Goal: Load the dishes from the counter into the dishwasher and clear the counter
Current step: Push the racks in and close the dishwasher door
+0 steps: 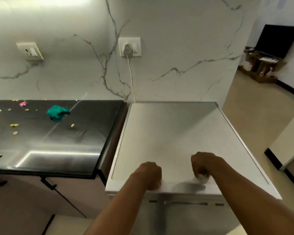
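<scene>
Both my hands sit at the front edge of the dishwasher point(185, 133): left hand point(150, 175) curled, right hand point(203, 164) curled; whether they grip anything, I cannot tell. No dishes show on the bench point(85, 133), only crumbs and a green cloth point(57, 112). I judge wiping comes next.

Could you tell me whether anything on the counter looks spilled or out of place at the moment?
Yes. Yellow crumbs and small scraps lie scattered over the left of the dark counter, and a crumpled green cloth sits among them. A pink scrap lies near the wall.
</scene>
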{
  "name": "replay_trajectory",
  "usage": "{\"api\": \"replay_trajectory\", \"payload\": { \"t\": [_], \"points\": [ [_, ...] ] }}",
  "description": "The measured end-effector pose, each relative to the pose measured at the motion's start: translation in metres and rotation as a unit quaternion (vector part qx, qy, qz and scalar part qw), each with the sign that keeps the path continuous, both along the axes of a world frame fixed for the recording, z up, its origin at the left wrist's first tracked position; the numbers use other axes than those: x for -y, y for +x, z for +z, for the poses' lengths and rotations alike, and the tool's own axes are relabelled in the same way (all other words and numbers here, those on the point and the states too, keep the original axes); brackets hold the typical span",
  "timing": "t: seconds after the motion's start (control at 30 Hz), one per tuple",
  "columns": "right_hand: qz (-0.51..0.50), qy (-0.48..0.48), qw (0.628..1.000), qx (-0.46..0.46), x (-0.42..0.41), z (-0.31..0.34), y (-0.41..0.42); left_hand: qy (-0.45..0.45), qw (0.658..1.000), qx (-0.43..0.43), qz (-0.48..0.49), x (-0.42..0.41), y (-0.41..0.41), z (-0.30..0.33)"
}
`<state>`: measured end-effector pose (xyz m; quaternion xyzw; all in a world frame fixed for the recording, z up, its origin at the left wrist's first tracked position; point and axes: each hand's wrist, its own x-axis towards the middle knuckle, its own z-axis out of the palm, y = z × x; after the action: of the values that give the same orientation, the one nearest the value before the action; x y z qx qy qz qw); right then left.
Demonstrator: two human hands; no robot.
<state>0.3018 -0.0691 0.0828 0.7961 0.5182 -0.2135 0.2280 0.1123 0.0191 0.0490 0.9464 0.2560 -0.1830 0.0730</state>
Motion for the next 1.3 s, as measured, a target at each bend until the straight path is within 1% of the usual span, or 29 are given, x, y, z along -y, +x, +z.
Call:
{"api": "replay_trajectory", "payload": {
  "t": [0.1,0.17,0.23,0.3,0.37,0.43,0.47,0.53,0.57,0.63,0.67,0.73,0.8,0.9,0.97,1.07,1.3],
  "points": [
    [0.045,-0.063,0.997,0.016,-0.031,0.007,-0.006,-0.047,0.996,-0.070,-0.022,-0.023,0.020,0.011],
    [0.053,-0.067,0.996,-0.007,-0.056,0.006,-0.001,-0.078,0.992,-0.096,-0.029,-0.044,0.031,0.019],
    [0.051,-0.007,0.998,-0.040,-0.085,0.008,0.012,-0.084,0.993,-0.077,-0.030,-0.067,0.035,0.026],
    [0.096,0.122,0.988,-0.001,-0.121,0.012,0.032,-0.041,0.999,-0.031,-0.010,-0.096,0.033,0.031],
    [0.122,0.256,0.959,0.023,-0.155,0.021,0.046,0.010,1.000,0.014,0.004,-0.127,0.027,0.030],
    [0.144,0.378,0.913,0.054,-0.189,0.035,0.053,0.071,0.993,0.095,-0.002,-0.155,0.023,0.029],
    [0.150,0.429,0.887,0.078,-0.206,0.041,0.056,0.116,0.985,0.126,-0.019,-0.170,0.021,0.028],
    [0.177,0.510,0.834,0.116,-0.243,0.052,0.062,0.172,0.966,0.190,-0.022,-0.205,0.026,0.038],
    [0.184,0.535,0.814,0.129,-0.259,0.056,0.062,0.202,0.951,0.233,-0.019,-0.220,0.032,0.046],
    [0.196,0.577,0.779,0.148,-0.292,0.064,0.066,0.228,0.925,0.303,0.009,-0.255,0.049,0.065],
    [0.197,0.591,0.767,0.152,-0.309,0.069,0.068,0.218,0.919,0.327,0.033,-0.272,0.058,0.075],
    [0.198,0.599,0.757,0.171,-0.337,0.077,0.073,0.202,0.910,0.352,0.082,-0.297,0.076,0.094],
    [0.194,0.593,0.756,0.198,-0.364,0.083,0.077,0.194,0.919,0.328,0.104,-0.317,0.091,0.108],
    [0.184,0.576,0.767,0.215,-0.396,0.091,0.081,0.173,0.920,0.330,0.124,-0.346,0.116,0.119],
    [0.182,0.572,0.768,0.223,-0.418,0.096,0.087,0.173,0.923,0.323,0.119,-0.363,0.131,0.128],
    [0.169,0.566,0.780,0.210,-0.441,0.105,0.094,0.183,0.924,0.317,0.108,-0.387,0.144,0.128],
    [0.163,0.559,0.775,0.248,-0.470,0.115,0.098,0.200,0.912,0.328,0.146,-0.417,0.147,0.116]
  ]
}}
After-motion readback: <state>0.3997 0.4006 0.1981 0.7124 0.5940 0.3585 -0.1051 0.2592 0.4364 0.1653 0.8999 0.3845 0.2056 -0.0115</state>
